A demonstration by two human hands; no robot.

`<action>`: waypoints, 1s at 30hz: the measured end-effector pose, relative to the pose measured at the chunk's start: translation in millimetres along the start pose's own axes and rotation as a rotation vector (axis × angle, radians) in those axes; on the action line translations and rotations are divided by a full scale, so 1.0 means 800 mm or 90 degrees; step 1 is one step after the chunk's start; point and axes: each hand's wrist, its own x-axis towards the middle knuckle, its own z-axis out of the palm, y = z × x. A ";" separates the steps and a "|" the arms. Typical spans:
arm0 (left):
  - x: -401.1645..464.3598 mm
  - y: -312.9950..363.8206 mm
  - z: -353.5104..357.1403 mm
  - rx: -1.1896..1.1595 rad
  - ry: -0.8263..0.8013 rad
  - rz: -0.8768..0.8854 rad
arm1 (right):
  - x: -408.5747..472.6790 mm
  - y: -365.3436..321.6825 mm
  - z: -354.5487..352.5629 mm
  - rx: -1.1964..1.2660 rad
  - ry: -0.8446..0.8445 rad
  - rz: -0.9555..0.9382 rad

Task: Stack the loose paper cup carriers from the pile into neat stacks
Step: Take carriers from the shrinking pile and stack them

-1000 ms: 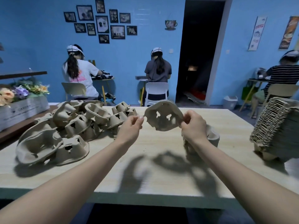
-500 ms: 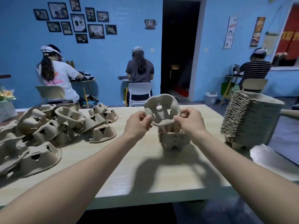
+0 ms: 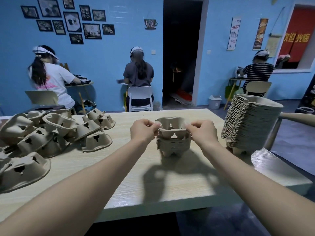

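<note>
2 hands' grip (image 3: pixel 144 129) (image 3: pixel 202 130) pinching carrier (image 3: pixel 172 126), now lowered onto short stack (image 3: pixel 173 143).

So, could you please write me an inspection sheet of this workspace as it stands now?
Surface: pale wooden table, shadows of the arms on it.
Job's things: loose carriers heaped at left; a short stack in the middle, top carrier sitting on it, not fully nested; a tall stack leaning at right.
Clutter: nothing seen.
Grippers: left hand and right hand each pinch a side rim of the top carrier.
Cables: nothing seen.
Surroundings: blue wall, framed pictures, dark doorway, three seated people with their backs turned, a small bin.
</note>
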 end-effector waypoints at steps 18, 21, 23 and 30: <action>-0.018 -0.019 0.003 0.217 -0.085 0.104 | -0.014 0.027 0.002 -0.150 -0.043 -0.020; -0.018 -0.021 0.000 0.264 -0.093 0.117 | -0.013 0.023 0.004 -0.188 -0.046 -0.047; -0.016 -0.026 -0.009 0.291 -0.088 0.114 | -0.016 0.016 0.008 -0.208 -0.037 -0.073; -0.007 -0.055 -0.071 0.317 -0.043 0.120 | -0.047 -0.029 0.062 -0.198 -0.073 -0.221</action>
